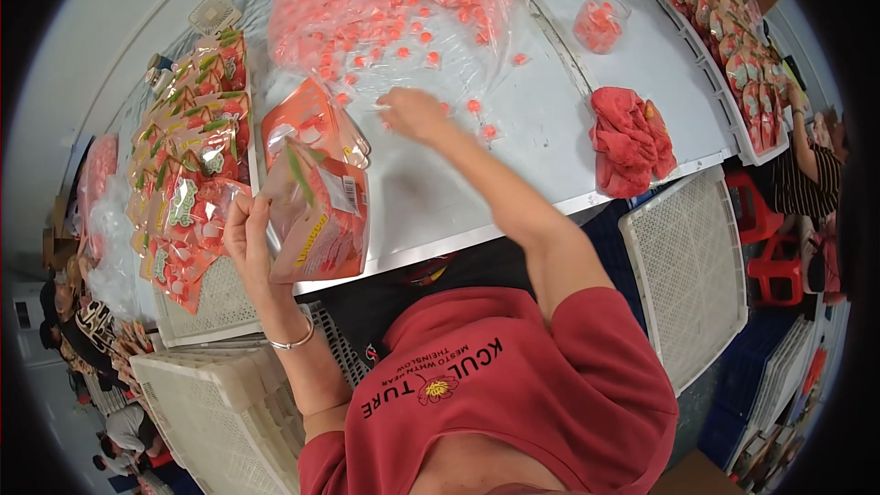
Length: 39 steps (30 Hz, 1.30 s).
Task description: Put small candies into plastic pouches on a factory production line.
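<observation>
1. My left hand (249, 236) grips an orange pouch (316, 215) at the table edge (477, 234) (upright, mouth open).
2. My right hand (412, 115) reaches among loose candies (477, 108); fingers curled, can't tell if holding any.

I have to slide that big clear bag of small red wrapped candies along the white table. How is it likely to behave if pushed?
The clear bag looks thin and crinkled, so it would probably buckle rather than slide as one piece. Its mouth seems open toward the right hand, with loose candies already spilled on the table; a push would likely scatter more. Heaped full, it is probably fairly heavy.
</observation>
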### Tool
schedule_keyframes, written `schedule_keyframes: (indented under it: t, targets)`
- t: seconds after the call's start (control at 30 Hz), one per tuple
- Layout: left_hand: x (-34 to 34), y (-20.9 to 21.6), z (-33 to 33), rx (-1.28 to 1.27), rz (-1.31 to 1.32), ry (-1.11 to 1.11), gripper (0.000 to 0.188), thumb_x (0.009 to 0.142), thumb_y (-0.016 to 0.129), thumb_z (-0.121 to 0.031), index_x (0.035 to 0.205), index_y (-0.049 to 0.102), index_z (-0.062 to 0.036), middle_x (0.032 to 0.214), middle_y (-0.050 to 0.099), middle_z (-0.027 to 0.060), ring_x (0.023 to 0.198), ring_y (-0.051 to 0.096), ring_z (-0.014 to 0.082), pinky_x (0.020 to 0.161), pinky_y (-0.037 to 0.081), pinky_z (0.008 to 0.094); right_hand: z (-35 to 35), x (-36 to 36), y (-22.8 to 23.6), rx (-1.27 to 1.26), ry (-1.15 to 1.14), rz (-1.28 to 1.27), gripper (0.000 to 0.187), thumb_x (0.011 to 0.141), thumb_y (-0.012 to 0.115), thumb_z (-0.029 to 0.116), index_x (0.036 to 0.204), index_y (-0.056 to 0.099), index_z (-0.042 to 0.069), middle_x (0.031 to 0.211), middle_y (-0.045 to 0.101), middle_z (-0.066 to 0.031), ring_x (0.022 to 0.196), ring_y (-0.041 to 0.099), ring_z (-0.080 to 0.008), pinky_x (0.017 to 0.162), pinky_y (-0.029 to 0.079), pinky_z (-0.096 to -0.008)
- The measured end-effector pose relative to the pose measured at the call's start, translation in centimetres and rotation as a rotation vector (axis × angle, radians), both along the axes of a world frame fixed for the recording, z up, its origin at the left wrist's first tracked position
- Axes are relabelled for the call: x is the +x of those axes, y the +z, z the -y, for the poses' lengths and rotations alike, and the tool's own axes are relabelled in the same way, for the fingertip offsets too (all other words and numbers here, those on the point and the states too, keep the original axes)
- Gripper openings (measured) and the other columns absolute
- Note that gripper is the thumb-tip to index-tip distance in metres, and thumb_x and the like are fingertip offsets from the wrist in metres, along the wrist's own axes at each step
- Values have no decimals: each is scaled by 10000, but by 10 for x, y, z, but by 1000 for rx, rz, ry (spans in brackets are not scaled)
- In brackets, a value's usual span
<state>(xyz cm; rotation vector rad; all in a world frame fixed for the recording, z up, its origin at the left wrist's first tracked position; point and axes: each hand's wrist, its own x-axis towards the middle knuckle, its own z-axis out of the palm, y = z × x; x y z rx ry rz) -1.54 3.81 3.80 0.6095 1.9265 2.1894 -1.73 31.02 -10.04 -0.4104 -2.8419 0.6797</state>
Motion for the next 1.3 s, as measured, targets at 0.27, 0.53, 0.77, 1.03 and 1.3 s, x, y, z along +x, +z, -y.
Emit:
schedule_keyframes:
  t: [0.27, 0.53, 0.77, 1.03, 1.3]
  targets:
    - [-3, -6, -1, 4, 27, 11, 235, 883, 544, -100, 682, 422, -99, 672, 448, -51, 632, 376, 17, 592, 313, 174, -53, 103, -18, 257, 223, 84, 389, 856, 537, 362, 1212, 547, 206, 1273, 496, -102, 1254, 394, -270, 980, 347, -477]
    - [-9, 2, -5, 39, 9, -27, 229, 883, 533, -99, 683, 422, -92, 676, 458, -45, 638, 393, 22, 617, 330, 170, -80, 137, -13, -278, -13, -114, 442, 831, 591, 358, 1238, 537, 195, 1334, 433, -86, 1245, 369, -248, 997, 268, -537]
    - [-1, 2, -33, 18, -35, -79, 205, 885, 554, -111, 705, 460, -92, 687, 444, -60, 631, 385, 12, 558, 327, 175, -15, 114, -35, 308, 114, -165, 360, 741, 670, 264, 1083, 603, 176, 1115, 572, -69, 1027, 520, -217, 802, 415, -400]
    - [2, -15, -85, -127, -189, -179, 193, 887, 517, -112, 714, 451, -55, 657, 421, -38, 609, 364, 45, 515, 310, 229, -45, 90, 43, -1214, -268, -668, 112, 852, 601, 162, 909, 558, 76, 769, 543, 20, 655, 478, -34, 502, 406, -226]
    - [-3, -45, -128, -55, -227, -53, 174, 840, 495, -100, 708, 427, -9, 580, 428, 43, 570, 396, 95, 512, 355, 280, 29, 63, 141, -169, 316, -608, 174, 891, 567, 257, 967, 524, 107, 810, 584, -15, 693, 542, -213, 673, 455, -327]
